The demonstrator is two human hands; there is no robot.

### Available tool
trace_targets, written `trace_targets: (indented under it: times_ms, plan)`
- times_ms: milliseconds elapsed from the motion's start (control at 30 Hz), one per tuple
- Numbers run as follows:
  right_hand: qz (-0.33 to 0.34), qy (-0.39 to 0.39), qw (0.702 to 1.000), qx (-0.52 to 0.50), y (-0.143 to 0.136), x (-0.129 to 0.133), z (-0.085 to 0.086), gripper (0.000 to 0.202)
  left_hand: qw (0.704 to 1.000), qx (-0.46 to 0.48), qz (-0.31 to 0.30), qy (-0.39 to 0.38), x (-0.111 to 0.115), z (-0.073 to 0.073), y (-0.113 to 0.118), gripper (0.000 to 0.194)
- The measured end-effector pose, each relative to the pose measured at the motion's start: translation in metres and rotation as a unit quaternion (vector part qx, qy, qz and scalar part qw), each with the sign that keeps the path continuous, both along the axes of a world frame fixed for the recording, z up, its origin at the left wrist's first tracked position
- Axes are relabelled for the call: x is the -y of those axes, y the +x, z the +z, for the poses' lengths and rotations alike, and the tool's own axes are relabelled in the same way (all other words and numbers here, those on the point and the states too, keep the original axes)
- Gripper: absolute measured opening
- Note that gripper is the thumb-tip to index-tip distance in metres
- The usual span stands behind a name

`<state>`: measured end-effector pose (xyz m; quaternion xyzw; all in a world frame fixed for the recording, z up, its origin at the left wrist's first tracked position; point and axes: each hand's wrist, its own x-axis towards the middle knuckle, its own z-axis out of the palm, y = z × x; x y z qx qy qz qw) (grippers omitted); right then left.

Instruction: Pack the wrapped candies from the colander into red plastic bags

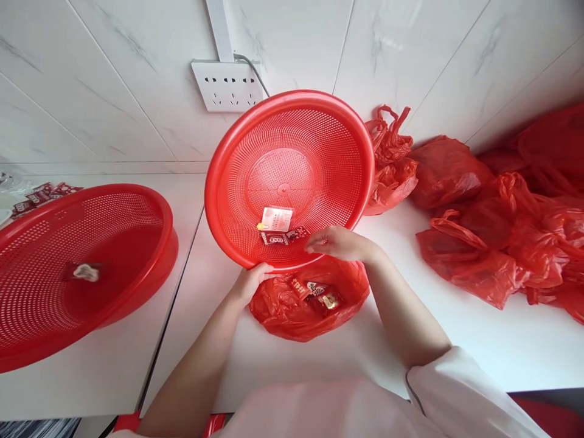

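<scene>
A large red plastic colander [283, 176] is tipped towards me, its mouth facing me. My left hand [253, 281] grips its lower left rim. Inside the colander's lower side lie a white packet with printing [276, 219], a dark red printed packet [274, 238] and a smaller dark red packet [297, 233]. My right hand [340, 243] reaches over the lower right rim, fingers loosely bent beside the small packet, with nothing visible in them. Directly below the rim sits an opened red plastic bag [274, 310], holding several small packets, one of them gold [330, 300].
Another red colander [132, 292] stands at left with a blurred packet [86, 272] in it. Dark red packets [43, 198] lie behind it. Several red plastic bags [502, 237] crowd the right side. A socket panel [228, 88] is on the tiled wall. A seam divides the white tabletops.
</scene>
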<state>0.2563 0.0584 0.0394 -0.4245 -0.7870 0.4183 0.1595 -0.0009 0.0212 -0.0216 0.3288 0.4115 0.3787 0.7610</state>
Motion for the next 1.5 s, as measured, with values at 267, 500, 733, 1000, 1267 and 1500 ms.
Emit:
trace_targets:
  times_ms: [267,500,733,1000,1267,1500]
  plan:
    - [-0.094,0.213,0.964,0.129,-0.04,-0.004,-0.045,0.034,1.0,-0.002,0.015,-0.001,-0.001,-0.001,0.001,0.03]
    - [-0.092,0.021,0.991,-0.093,-0.032,-0.006,-0.033,0.027,1.0,0.013,0.006,-0.011,-0.001,0.004,0.0,0.031]
    - [-0.081,-0.214,0.903,-0.364,-0.025,-0.004,-0.016,0.034,1.0,0.017,0.011,-0.013,-0.001,0.005,0.001,0.034]
    - [-0.073,-0.11,0.918,-0.375,-0.025,0.0,-0.003,0.026,0.999,0.019,0.014,-0.023,-0.002,0.002,0.0,0.033]
    - [-0.096,-0.164,0.903,-0.384,-0.026,0.003,-0.01,0.015,1.0,0.025,0.016,-0.011,-0.001,0.007,0.002,0.033]
    - [-0.077,-0.315,0.841,-0.432,-0.033,-0.001,-0.011,0.029,0.999,0.039,0.012,-0.007,-0.001,0.007,0.002,0.038]
